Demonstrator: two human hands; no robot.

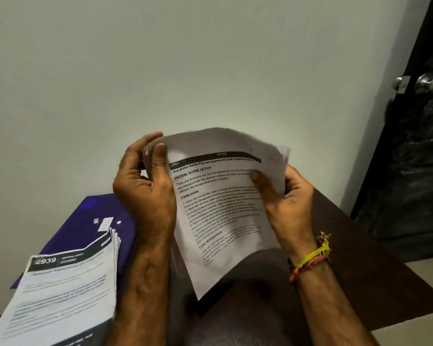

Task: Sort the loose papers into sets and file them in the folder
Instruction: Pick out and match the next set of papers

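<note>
I hold a thin set of printed papers [220, 216] up in front of me, its top sheet headed "2941". My left hand [145, 186] grips the upper left corner, thumb on the front and fingers curled behind. At the upper right edge my right hand [285, 196] pinches the sheets, thumb pressed on the text. The top of the set bends back away from me. A thick stack of papers [60, 295] headed "2939" lies at the lower left, overlapping a purple folder [98, 211] that lies flat on the table.
The dark brown table [347, 258] stands against a pale wall. A black door with a metal knob [430, 83] is at the right. A cardboard edge [410, 330] shows at the lower right corner. My right wrist wears coloured thread bands.
</note>
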